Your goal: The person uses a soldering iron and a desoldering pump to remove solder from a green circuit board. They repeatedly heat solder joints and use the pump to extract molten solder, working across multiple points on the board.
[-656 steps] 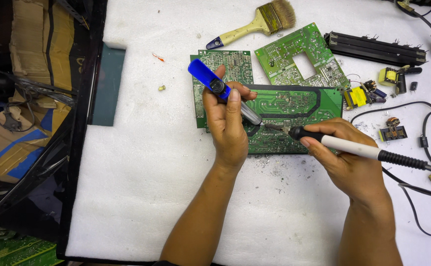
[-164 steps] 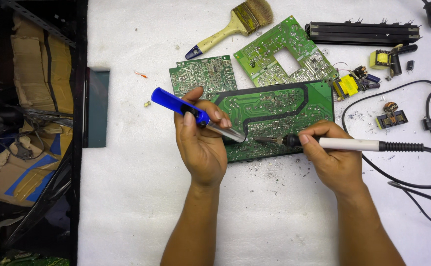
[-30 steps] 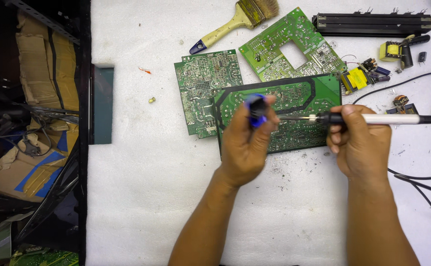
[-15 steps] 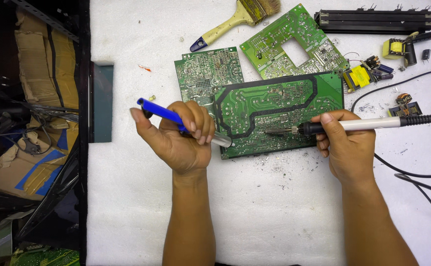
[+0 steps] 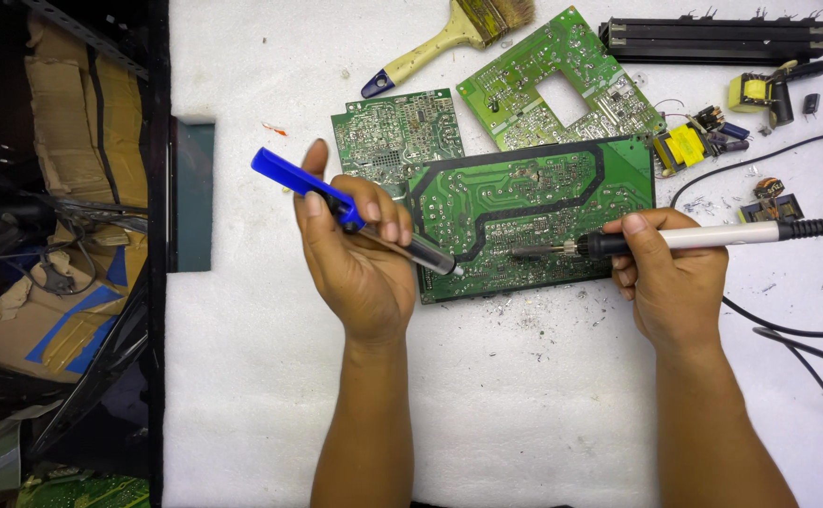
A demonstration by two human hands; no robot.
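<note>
Left hand (image 5: 360, 254) clamped on blue solder sucker (image 5: 350, 213), right hand (image 5: 670, 277) clamped on soldering iron (image 5: 684, 240); tips converging from opposite sides over green board (image 5: 534, 212).

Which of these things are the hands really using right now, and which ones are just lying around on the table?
In use:
left hand holding the blue solder sucker
right hand holding the soldering iron
big green circuit board under both tips

Lying about:
paintbrush
two smaller circuit boards
black bar
yellow coil parts
</note>
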